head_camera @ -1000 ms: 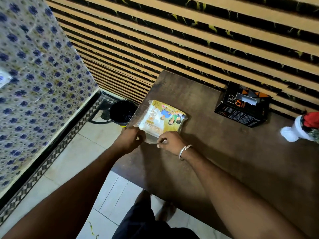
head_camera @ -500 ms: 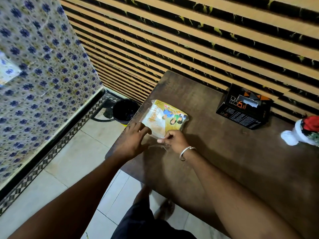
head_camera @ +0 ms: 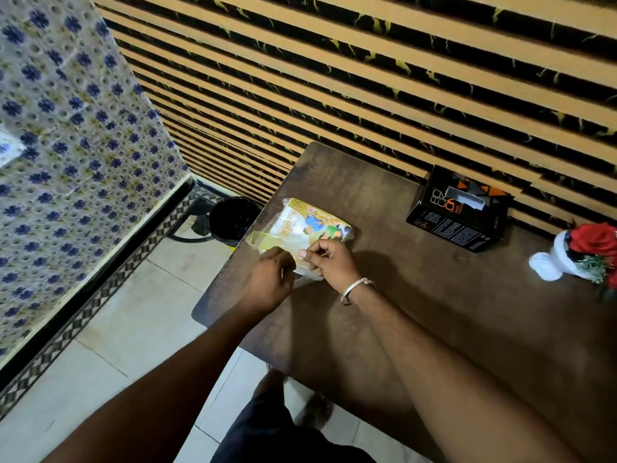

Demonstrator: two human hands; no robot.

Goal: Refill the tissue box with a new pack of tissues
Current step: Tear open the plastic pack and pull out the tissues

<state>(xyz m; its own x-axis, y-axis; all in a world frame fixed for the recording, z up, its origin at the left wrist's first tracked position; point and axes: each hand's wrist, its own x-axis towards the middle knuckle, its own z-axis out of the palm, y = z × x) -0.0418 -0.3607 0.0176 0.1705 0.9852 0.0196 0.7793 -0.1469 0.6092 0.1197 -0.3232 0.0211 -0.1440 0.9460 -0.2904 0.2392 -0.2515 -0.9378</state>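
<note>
Both hands, the left hand and right hand, pinch the near end of the tissue pack lying at the counter's left edge, apparently not yet emptied, while the black tissue box waits well apart, unfilled.

Dim warm light, soft shadows, wide-angle distortion

Black bin on the tiled floor beside the table; red-flowered white vase on it.

The hands cover the tissue pack's near edge.
</note>
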